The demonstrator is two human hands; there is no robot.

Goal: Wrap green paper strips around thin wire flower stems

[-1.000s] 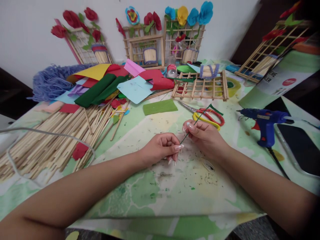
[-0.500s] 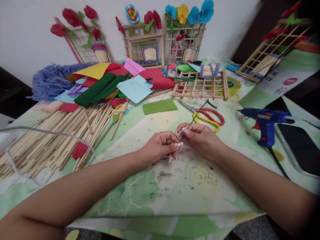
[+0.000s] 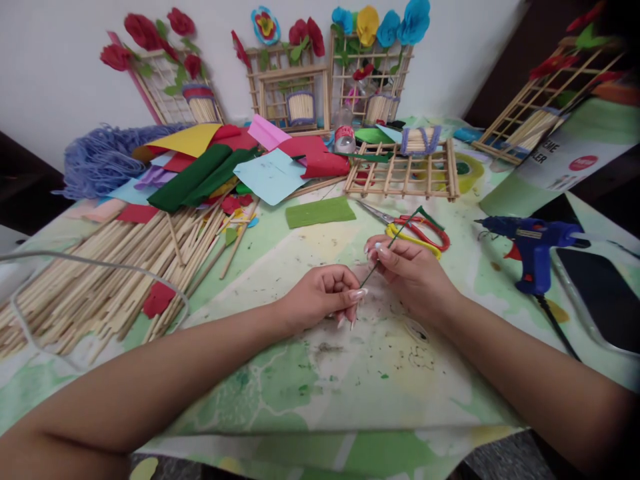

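My left hand (image 3: 325, 293) rests on the table with its fingers curled, pinching the lower end of a thin green-wrapped stick (image 3: 395, 239). My right hand (image 3: 405, 270) pinches the same stick a little higher up, fingers closed round it. The stick slants up to the right and ends in a loose green strip near the scissors (image 3: 417, 230), which lie just behind my right hand with red and yellow handles.
A heap of bamboo sticks (image 3: 115, 267) lies left, coloured paper sheets (image 3: 220, 167) and purple yarn (image 3: 100, 160) behind it. A green paper piece (image 3: 320, 213) and wooden lattice frame (image 3: 400, 177) lie ahead. A blue glue gun (image 3: 530, 243) and phone (image 3: 600, 293) sit right. Flower-decorated frames (image 3: 300, 87) lean on the wall.
My right hand slid down the stick toward my left hand, then back up it to the right. The left hand stayed in place.
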